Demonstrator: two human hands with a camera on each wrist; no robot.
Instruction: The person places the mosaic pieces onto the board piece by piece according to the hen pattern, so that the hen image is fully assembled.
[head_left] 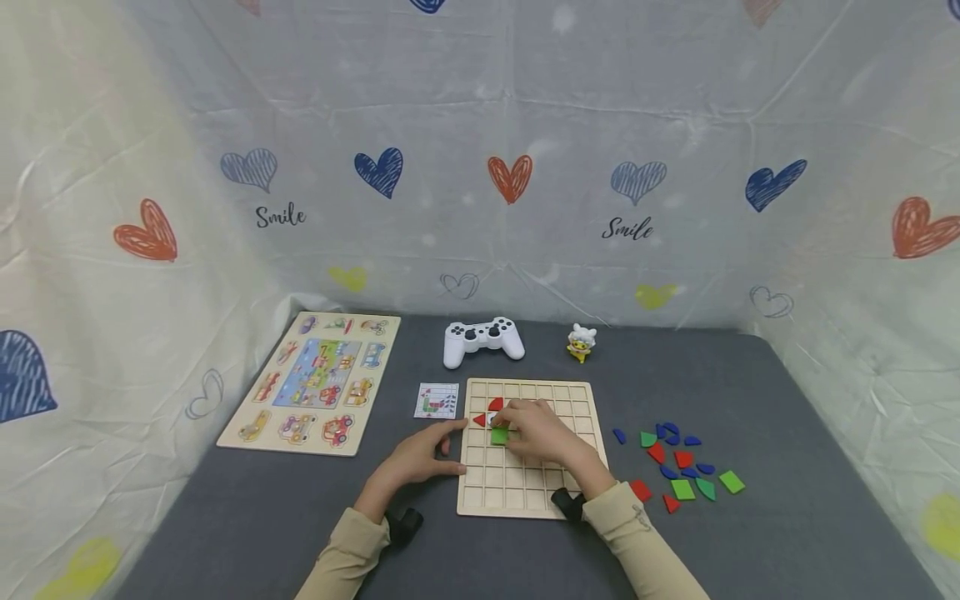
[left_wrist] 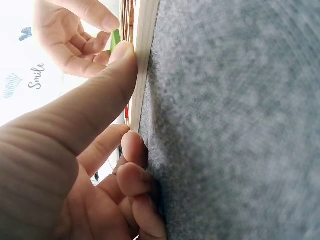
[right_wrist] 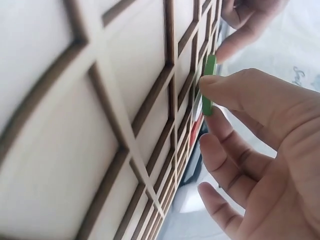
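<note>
A wooden grid board lies in front of me. My right hand is over its upper left part and pinches a green square tile between thumb and finger. In the right wrist view the green tile stands tilted, close over the grid cells. Red pieces and a partly hidden white piece lie in cells just beyond it. My left hand rests at the board's left side; its thumb and index finger touch the edge, spread apart, as the left wrist view shows the thumb on the rim.
Loose red, green and blue pieces lie scattered right of the board. A small pattern card sits at its upper left. Farther back are a white game controller and a small figurine. A vehicle puzzle board lies at left.
</note>
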